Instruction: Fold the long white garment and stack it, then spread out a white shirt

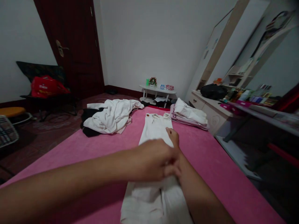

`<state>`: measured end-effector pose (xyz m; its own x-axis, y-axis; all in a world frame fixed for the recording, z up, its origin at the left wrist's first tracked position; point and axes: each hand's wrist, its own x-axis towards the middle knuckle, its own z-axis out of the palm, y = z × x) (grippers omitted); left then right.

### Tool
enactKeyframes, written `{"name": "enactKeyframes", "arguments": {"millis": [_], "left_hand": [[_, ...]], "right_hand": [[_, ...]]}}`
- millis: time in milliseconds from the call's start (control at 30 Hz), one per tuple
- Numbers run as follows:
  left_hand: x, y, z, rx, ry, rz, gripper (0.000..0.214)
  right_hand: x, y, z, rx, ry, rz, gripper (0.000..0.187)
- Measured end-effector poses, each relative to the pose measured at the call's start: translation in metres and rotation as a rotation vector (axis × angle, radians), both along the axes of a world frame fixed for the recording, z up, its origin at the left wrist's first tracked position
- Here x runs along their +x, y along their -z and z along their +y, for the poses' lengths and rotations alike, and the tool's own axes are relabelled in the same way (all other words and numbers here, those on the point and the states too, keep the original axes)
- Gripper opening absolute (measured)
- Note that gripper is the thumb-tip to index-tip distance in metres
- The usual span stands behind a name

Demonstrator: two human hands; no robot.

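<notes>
Narrow-folded white cloth shirt (156,126) lies on the pink bed (112,152) under my hands, long axis running away from me, collar farthest. My right hand (173,137), curled at the shirt's right edge, is nearer the collar; my left hand (158,161) bunches above its middle. Can't tell remotely if either pinches cloth.

Bed with a plain pink cover (203,155). Holds a loose heap of white clothes (112,115) at the far left, with black cloth (91,130) partly beneath. Carries a white garment (155,127) down the middle, laid long and narrow, with a small brown patch (148,115) at the far end. Bears a stack of folded clothes (190,115) at the far right, just beside that end.
</notes>
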<state>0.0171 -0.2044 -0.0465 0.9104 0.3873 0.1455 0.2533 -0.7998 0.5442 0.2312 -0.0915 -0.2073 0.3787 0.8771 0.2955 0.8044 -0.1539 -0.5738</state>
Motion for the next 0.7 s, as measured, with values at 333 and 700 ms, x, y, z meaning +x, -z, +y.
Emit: {"name": "enactKeyframes", "arguments": {"millis": [333,700], "left_hand": [[0.033,0.073,0.021,-0.215,0.063,0.043,0.013],[0.002,0.122,0.081,0.065,-0.094,-0.136,0.045]], "right_hand": [[0.003,0.01,0.007,0.122,0.002,0.248,0.036],[0.001,0.003,-0.006,0.021,-0.296,-0.027,0.038]]}}
